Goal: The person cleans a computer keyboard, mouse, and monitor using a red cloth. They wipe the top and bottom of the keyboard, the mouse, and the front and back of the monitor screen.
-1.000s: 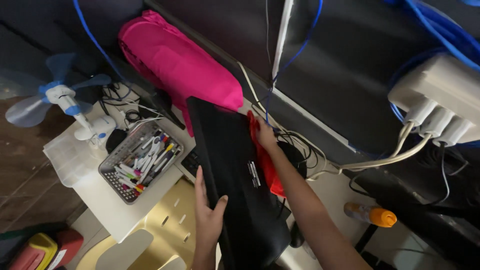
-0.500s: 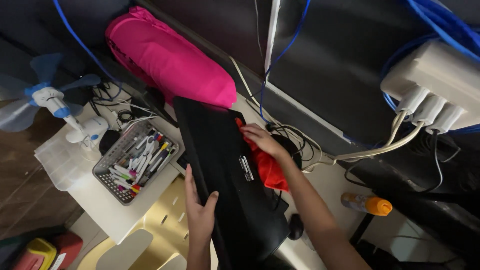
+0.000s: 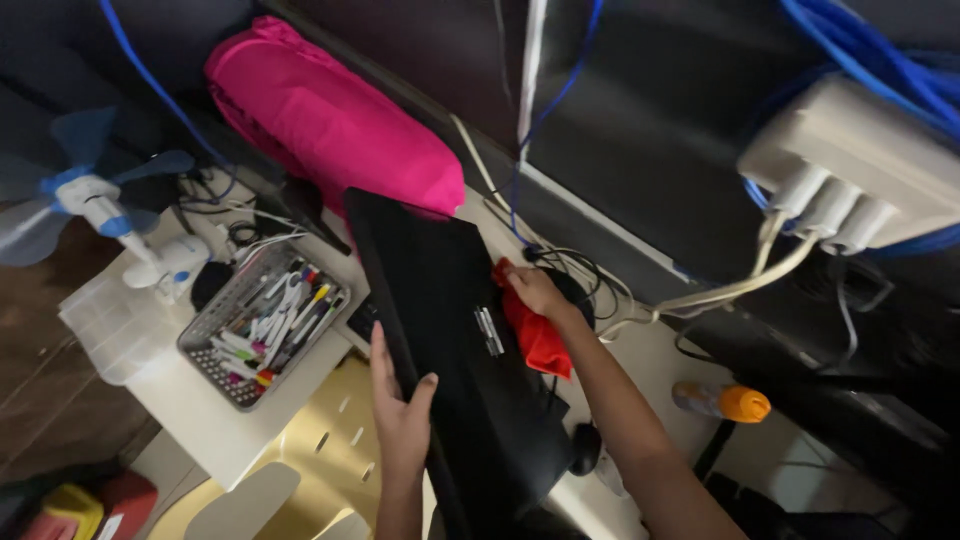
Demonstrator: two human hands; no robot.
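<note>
Well left of the fingers: a small blue-and-white plastic desk fan (image 3: 95,200) and a clear plastic box (image 3: 105,325) on the white tabletop (image 3: 200,420). Nearer, just left of the left fingers: a grey wire-mesh basket (image 3: 192,350) full of pens and markers. Up and away from both sets of fingers: a bright pink fabric bundle (image 3: 330,120), touching the far end of the flat black rectangular panel (image 3: 440,330).

Left hand (image 3: 400,420): fingers curled around the panel's left edge, thumb on the face, gripping and steadying it where it lies tilted across the desk, over a pale yellow perforated chair back (image 3: 330,450).

Right hand (image 3: 535,290): fingers closed on a crumpled red cloth (image 3: 535,340), pressed against the panel's right edge about halfway along its length, beside a small silver mark on the face.

Judging by the pose, wiping of the panel under way, somewhere mid-course: cloth at the middle of one edge, with the stretch toward the pink bundle and the stretch toward the body both lying clear of it. Which parts are already clean cannot be told; no dust or streaks visible on the dark surface.

Right of the right fingers: tangled black and beige cables, a small bottle with an orange cap (image 3: 720,400) lying on its side, and, well apart and higher, a white power strip (image 3: 850,170) with blue cables
</note>
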